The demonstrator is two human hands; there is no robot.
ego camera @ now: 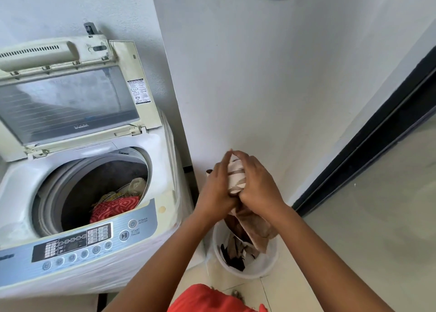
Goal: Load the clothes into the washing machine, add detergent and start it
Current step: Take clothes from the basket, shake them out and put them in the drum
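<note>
A top-loading washing machine [162, 160] stands at the left with its lid [70, 99] raised. In the drum lie a red patterned cloth [113, 208] and a pale garment [136, 185]. To its right, above a white bucket [271, 262], both my hands hold a beige and brown patterned garment [236, 179]. My left hand [217, 191] grips it from the left, and my right hand [257, 184] grips it from the right. The garment's lower end [254, 231] hangs into the bucket, where more dark and light clothes [233, 252] lie. No detergent is in view.
The machine's control panel [77, 243] faces me, with power and start buttons [127, 230] at its right. A white wall corner rises behind the bucket. A dark door frame [368, 144] runs along the right. The floor is pale tile [283, 295].
</note>
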